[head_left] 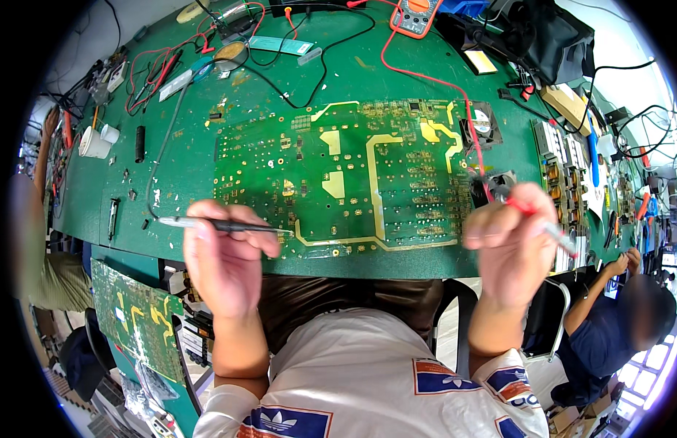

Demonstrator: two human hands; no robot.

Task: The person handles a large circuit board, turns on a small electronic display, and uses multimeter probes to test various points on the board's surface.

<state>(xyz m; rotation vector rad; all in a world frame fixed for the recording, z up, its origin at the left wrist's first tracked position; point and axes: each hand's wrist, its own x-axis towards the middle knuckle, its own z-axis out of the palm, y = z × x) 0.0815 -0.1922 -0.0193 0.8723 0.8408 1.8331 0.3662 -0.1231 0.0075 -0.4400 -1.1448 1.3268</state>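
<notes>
A large green circuit board (265, 157) with pale yellow-gold copper areas lies flat on the green bench in front of me. My left hand (225, 255) is closed around a black test probe (240, 226). The probe's thin tip points right, over the board's near left part; whether it touches cannot be told. My right hand (510, 237), slightly blurred, is closed on a red test probe (521, 206) beside the board's near right corner. A red lead (468, 102) runs from there up to an orange multimeter (416, 16) at the far edge.
Two small black fans (481, 125) sit by the board's right edge. Component-laden boards (561, 171) stand farther right. White cups (95, 142) and a black cylinder (140, 144) are at left. Another circuit board (138, 314) lies lower left. A co-worker (616, 336) sits at right, another person at far left.
</notes>
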